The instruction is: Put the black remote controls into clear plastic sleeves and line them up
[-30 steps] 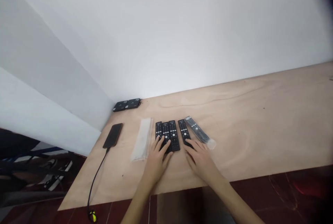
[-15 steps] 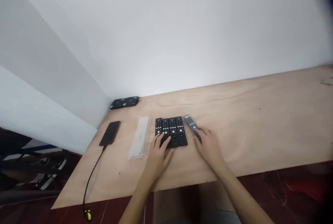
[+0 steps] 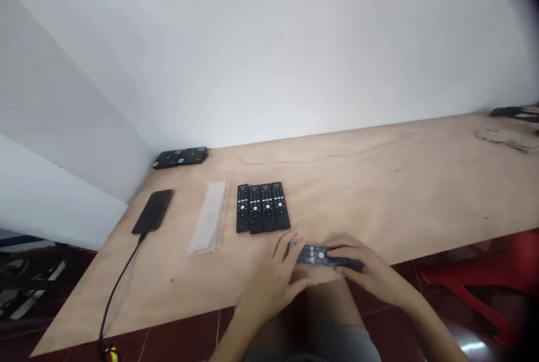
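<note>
A black remote control (image 3: 314,255) with a greyish, plastic-like sheen lies crosswise above the table's front edge. My right hand (image 3: 357,261) grips its right end, thumb on the near side and fingers over the top. At its other end is my left hand (image 3: 280,272), fingertips reaching that end and thumb held apart; whether it bears any of the remote's weight I cannot tell. Several black remote controls (image 3: 261,207) lie side by side in an upright row just beyond my left hand. Left of the row rests a stack of clear plastic sleeves (image 3: 209,219).
A phone (image 3: 154,212) with a black cable (image 3: 120,286) lies on the wooden table (image 3: 357,182) at the left. Two flat black boxes (image 3: 181,157) stand by the wall. Dark items (image 3: 516,112) are at the far right, and a red plastic stool (image 3: 475,275) stands below the edge.
My right hand has picked up the separate remote and drawn it toward me, turning it crosswise. My left hand has left the row and come to the remote's left end. The view has shifted right.
</note>
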A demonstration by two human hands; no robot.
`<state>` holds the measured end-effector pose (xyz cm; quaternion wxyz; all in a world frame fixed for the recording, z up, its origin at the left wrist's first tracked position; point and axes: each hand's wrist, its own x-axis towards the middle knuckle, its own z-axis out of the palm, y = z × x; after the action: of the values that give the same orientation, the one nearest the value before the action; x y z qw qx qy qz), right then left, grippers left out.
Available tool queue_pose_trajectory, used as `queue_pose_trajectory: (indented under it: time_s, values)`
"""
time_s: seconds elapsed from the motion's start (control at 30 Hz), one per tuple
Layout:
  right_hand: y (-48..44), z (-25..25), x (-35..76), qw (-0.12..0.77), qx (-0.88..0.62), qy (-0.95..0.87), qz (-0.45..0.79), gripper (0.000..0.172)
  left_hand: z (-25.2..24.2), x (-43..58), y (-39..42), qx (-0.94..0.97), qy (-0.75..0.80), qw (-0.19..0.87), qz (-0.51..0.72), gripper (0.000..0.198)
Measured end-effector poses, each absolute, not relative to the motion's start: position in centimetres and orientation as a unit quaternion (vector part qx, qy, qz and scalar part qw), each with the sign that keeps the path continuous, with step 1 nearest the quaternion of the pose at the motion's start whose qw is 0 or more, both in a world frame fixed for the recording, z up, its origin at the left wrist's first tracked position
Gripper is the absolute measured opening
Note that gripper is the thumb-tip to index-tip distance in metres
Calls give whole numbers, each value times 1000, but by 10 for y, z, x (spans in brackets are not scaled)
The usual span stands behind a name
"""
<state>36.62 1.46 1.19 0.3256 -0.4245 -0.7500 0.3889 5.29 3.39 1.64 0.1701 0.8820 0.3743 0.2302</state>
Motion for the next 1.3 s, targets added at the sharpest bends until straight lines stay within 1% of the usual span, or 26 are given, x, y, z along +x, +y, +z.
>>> queue_pose_trajectory:
  time_s: [0.03,0.07,0.17,0.23,0.37,0.5,0.57,0.73,0.8,0.93,1.0,1.1,1.2,1.3]
  values:
    - [17,14,352,331,-403,-755,397,30,16,53,35,883,378,181,210,82]
    - [21,16,337,332,-389,-757,407,30,15,50,36,883,384,188,194,79]
    - [30,15,309,346,-375,-742,435,32,9,25,37,875,407,186,187,57]
    - [36,9,303,367,-411,-707,443,30,5,2,34,856,437,175,214,49]
    - [42,-4,305,402,-503,-631,433,29,-2,-30,24,817,484,144,279,43]
    - [42,-3,299,456,-494,-600,434,26,-6,-35,20,800,498,128,310,42]
    - [41,2,294,469,-469,-591,458,26,-6,-33,20,796,501,134,312,41]
    - [39,12,279,430,-438,-538,579,31,-3,-31,19,800,492,149,311,44]
    - [39,14,273,429,-442,-508,603,34,-3,-32,18,800,490,149,312,44]
    - [40,18,266,457,-413,-503,606,31,-3,-31,18,795,498,136,319,42]
    - [39,19,266,444,-407,-520,606,31,-2,-30,18,797,497,128,320,43]
    - [41,20,266,418,-426,-538,595,39,-1,-30,17,800,492,125,321,44]
    - [43,19,264,430,-451,-522,583,47,0,-30,16,800,488,129,325,45]
    - [46,16,260,444,-449,-531,565,38,0,-31,16,801,484,135,325,46]
